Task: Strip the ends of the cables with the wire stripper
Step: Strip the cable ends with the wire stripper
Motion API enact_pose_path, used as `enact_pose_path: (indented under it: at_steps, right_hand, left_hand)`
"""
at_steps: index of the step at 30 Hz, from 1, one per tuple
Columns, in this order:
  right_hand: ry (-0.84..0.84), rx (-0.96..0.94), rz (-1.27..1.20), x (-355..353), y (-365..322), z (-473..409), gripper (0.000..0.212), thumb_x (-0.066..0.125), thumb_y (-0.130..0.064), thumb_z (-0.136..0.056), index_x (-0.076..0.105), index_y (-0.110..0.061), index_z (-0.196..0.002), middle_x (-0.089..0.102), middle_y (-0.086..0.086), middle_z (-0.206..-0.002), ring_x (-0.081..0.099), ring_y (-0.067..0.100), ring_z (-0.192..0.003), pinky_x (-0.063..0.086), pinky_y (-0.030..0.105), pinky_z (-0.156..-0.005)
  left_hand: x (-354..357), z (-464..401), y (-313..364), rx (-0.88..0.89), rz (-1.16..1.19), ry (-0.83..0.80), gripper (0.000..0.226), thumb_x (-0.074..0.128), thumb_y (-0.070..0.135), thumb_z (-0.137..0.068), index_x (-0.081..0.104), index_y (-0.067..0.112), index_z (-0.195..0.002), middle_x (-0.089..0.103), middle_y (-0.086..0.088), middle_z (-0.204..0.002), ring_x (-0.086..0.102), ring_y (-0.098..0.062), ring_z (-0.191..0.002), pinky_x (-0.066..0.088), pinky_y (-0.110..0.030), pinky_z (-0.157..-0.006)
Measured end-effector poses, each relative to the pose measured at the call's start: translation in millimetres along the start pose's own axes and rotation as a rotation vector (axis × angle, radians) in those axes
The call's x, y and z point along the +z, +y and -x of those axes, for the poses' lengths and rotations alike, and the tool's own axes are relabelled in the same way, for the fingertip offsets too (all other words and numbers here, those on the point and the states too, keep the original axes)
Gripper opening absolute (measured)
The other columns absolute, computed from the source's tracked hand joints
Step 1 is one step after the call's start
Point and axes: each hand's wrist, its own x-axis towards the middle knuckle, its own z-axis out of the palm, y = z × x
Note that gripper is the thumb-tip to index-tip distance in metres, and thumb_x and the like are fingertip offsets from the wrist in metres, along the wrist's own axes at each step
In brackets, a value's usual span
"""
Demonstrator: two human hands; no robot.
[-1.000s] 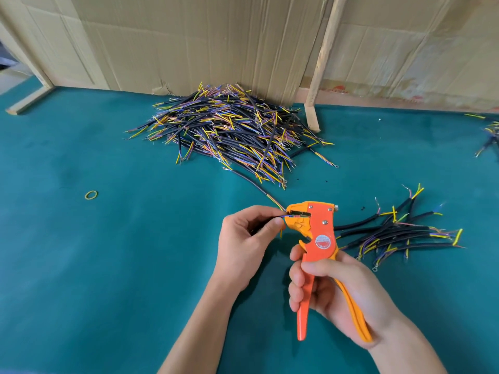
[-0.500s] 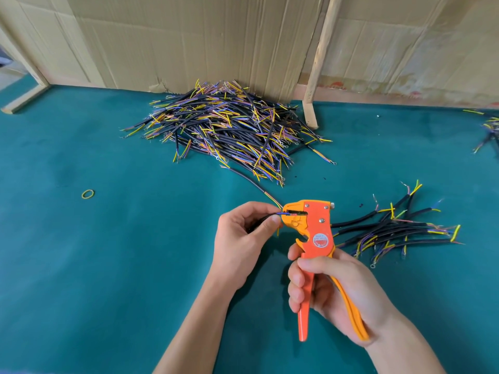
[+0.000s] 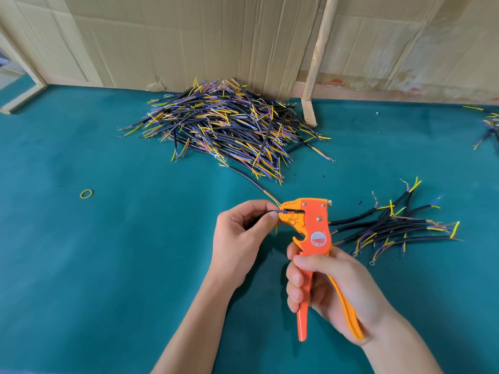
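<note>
Right hand (image 3: 332, 290): fingers curled around the handles of the orange wire stripper (image 3: 310, 228), head up. Left hand (image 3: 243, 236): thumb and forefinger pinching a black cable (image 3: 263, 215), its thin blue end fed into the stripper's head from the left. Large cable pile (image 3: 229, 128) beyond on the green table (image 3: 94, 265); smaller bunch (image 3: 391, 225) just right of the stripper. Yellow rubber band (image 3: 86, 194) well to the left.

An orange wire stripper (image 3: 310, 233) stands upright above the green table, a thin blue-and-black cable (image 3: 280, 211) fed level into its head from the left.
</note>
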Motion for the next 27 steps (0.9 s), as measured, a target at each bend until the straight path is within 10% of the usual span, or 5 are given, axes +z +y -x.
enact_pose_path:
  at_steps: [27]
  right_hand:
    - [0.036,-0.051,0.023,3.2,8.8,2.0,0.023,0.082,-0.009,-0.070,0.061,-0.010,-0.079,0.040,0.010,-0.061,0.039,0.024,-0.046,0.041,0.034,-0.046]
  left_hand:
    - [1.3,1.8,0.9,-0.026,-0.003,-0.008,0.008,0.074,0.017,-0.084,0.067,0.016,-0.080,0.074,-0.011,-0.081,0.068,-0.021,-0.073,0.056,-0.034,-0.073]
